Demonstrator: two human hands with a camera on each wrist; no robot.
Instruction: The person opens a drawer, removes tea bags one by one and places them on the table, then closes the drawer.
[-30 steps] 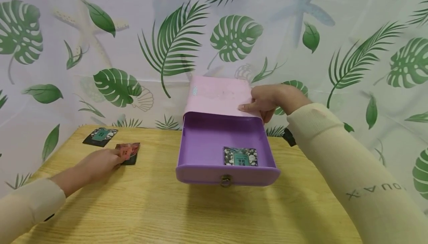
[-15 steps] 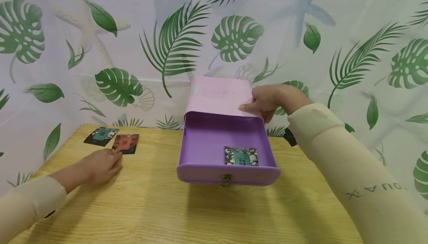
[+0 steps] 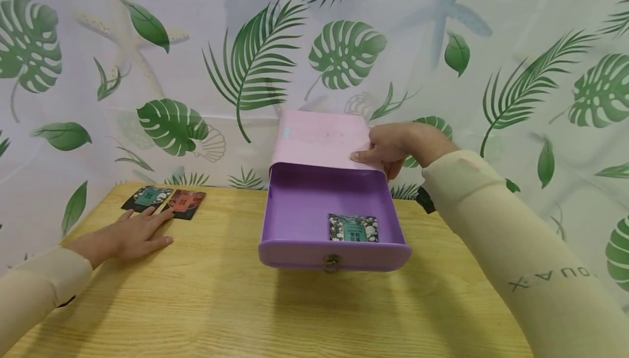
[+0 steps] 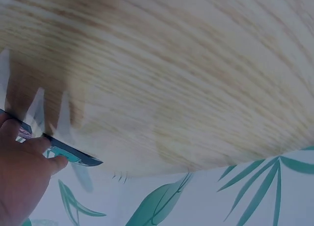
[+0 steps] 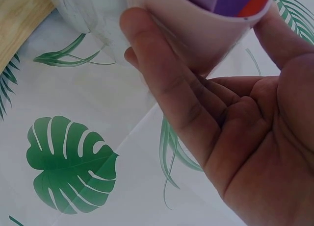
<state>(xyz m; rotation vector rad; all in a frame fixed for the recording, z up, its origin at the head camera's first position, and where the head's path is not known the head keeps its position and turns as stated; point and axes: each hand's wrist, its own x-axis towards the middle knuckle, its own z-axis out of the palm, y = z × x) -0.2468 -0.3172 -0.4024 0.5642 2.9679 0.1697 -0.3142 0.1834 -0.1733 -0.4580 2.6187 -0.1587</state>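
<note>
My left hand (image 3: 139, 233) lies with fingers spread at the table's left side. Its fingertips reach the near edges of two flat sachets, one with a green label (image 3: 147, 197) and one with a red label (image 3: 184, 203), lying side by side. In the left wrist view the fingers (image 4: 37, 145) overlap a dark-edged sachet. My right hand (image 3: 390, 148) grips the right side of a pink drawer box (image 3: 321, 138), thumb on top and fingers underneath. Its purple drawer (image 3: 295, 205) is pulled out toward me, and another green-labelled sachet (image 3: 354, 229) lies inside.
A brass-coloured ring pull (image 3: 332, 263) hangs on the drawer front. The box is held tilted over the wooden table (image 3: 216, 292), casting a shadow below. Behind the table hangs a leaf-printed cloth (image 3: 191, 69). A small black object (image 3: 425, 200) shows by the right sleeve.
The red-labelled sachet has slid back and left, up beside the green-labelled one. My left hand has let go of it and spread its fingers. The right hand and box stay put.
</note>
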